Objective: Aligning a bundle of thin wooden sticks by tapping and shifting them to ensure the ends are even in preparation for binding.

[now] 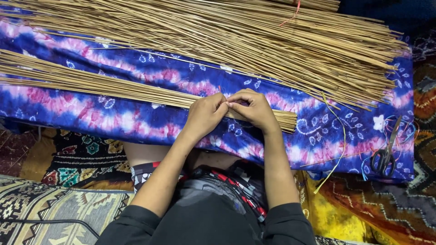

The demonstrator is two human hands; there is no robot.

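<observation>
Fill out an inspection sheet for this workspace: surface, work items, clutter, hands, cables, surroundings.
Surface: blue, pink and white tie-dye cloth spread flat.
Work items: thin stick bundle lying across the cloth; its right end shows past the hands.
Clutter: large loose stick pile along the far side; scissors and coloured string scraps at right; a yellow strip trails off the cloth edge.
Hands: left hand and right hand meet fingertip to fingertip on the thin bundle, pinching.
Cables: dark cable on the mat at lower left.
Surroundings: patterned mats and fabrics on the floor.
</observation>
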